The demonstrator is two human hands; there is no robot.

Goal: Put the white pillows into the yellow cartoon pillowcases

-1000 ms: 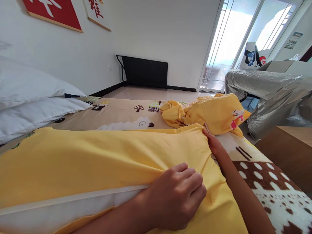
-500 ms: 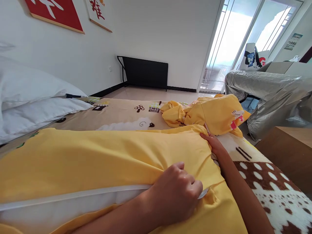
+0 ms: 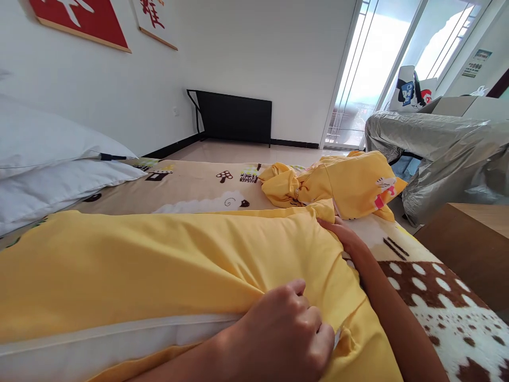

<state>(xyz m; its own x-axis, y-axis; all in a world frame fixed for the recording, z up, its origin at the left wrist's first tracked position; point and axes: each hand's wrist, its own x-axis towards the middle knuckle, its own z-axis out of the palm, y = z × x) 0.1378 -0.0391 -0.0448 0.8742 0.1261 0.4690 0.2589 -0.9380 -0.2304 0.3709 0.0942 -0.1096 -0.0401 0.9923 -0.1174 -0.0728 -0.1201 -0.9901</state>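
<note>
A yellow pillowcase (image 3: 167,254) lies across the front of the bed, with a white pillow (image 3: 131,345) showing through its long white-edged opening. My left hand (image 3: 286,329) is closed in a fist at the right end of this opening, gripping the pillowcase edge; its fingertips are hidden. A bit of white shows beside its knuckles, too small to identify. At the far right corner of the pillowcase, my right hand (image 3: 338,232) holds the bunched fabric, its fingertips partly tucked behind the cloth.
Behind lies another crumpled yellow cloth (image 3: 350,183) with a cartoon print. White pillows (image 3: 59,154) are stacked at left on the patterned blanket (image 3: 191,180). A wooden cabinet (image 3: 469,244) and plastic-wrapped furniture (image 3: 433,138) stand at right. A black panel (image 3: 234,116) leans against the far wall.
My left fist has moved slightly down and right, covering more of the white bit. My right hand has shifted a little left, its fingers further behind the corner fabric.
</note>
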